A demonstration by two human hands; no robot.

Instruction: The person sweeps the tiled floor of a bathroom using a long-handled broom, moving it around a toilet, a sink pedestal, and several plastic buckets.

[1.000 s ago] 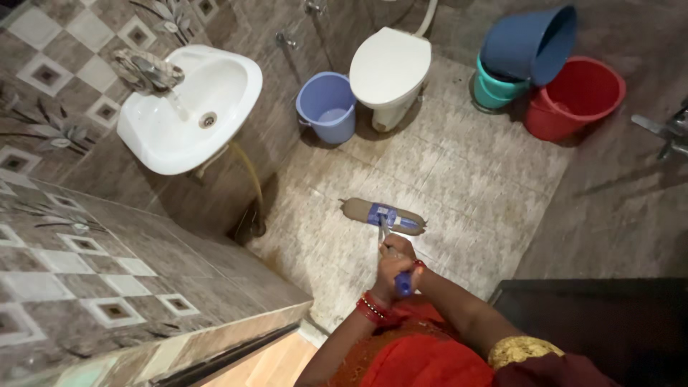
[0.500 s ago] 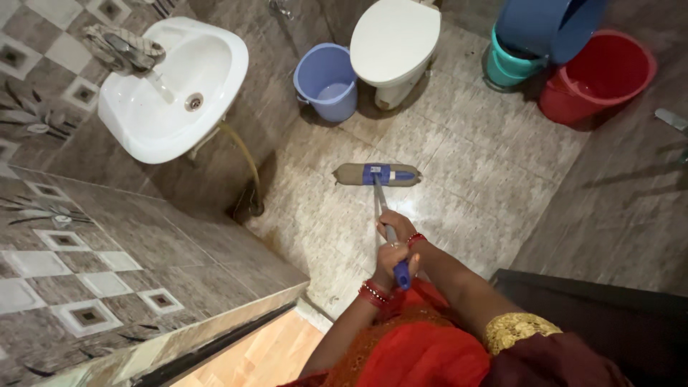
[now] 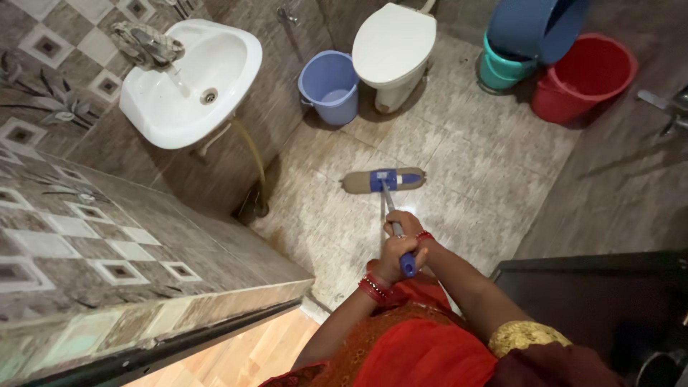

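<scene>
1. On the floor (image 3: 459, 165) near the middle of the room: mop (image 3: 383, 180), flat head lying crosswise on the pale tiles, blue clamp at its centre, handle running back toward the body.
2. Wrapped shut on the blue end of the handle: left hand (image 3: 393, 259), red bangles at the wrist.
3. Just above it on the same handle: right hand (image 3: 405, 224), fingers closed round the shaft, touching the left.
4. Beyond the mop head, against the far wall: white toilet (image 3: 393, 44), lid down.
5. Just left of the toilet: lilac bucket (image 3: 330, 86), upright, a little water inside.
6. Right of the toilet: teal bucket (image 3: 502, 72) with a blue bucket (image 3: 534, 27) tilted in its mouth.
7. Touching the teal one on the right: red bucket (image 3: 584, 75), upright.
8. Upper left, fixed to the patterned wall: white basin (image 3: 192, 79), tap (image 3: 147, 44) above it, water running from it, drain hose hanging from beneath down to the floor.
9. Lower left: tiled ledge (image 3: 107, 251), wooden floor below its edge.
10. Far right edge: metal tap (image 3: 663, 107) on the brown wall.
11. Lower right: dark panel (image 3: 595, 301) beside the red sleeve.
</scene>
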